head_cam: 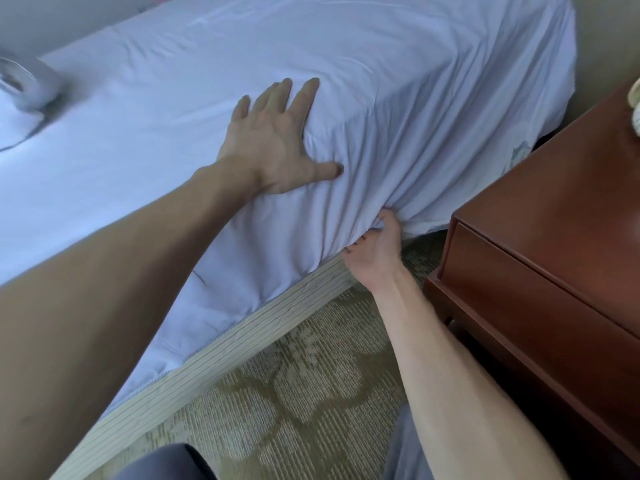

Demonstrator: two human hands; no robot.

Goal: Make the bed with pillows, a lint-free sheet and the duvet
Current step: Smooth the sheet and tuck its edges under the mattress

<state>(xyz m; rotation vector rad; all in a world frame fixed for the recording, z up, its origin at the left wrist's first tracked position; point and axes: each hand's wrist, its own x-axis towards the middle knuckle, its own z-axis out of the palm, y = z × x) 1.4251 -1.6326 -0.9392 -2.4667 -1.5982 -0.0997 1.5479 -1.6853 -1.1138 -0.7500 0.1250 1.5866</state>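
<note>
Head view: the left hand (273, 143) lies flat, fingers spread, pressing the smooth white sheet (398, 81) on its level top. Down the draped side, the right hand (375, 252) grips a bunched fold of that sheet, soft creases fanning upward. The ribbed beige bed base (277, 323) runs below, and a glossy reddish wooden nightstand (554, 237) stands just beside.

patterned beige carpet (294, 393), dark wood nightstand (554, 237) rt, pale wall (52, 19) top-left

sheet (346, 46): white | carpet (294, 393): beige floral | nightstand (554, 220): reddish-brown
</note>
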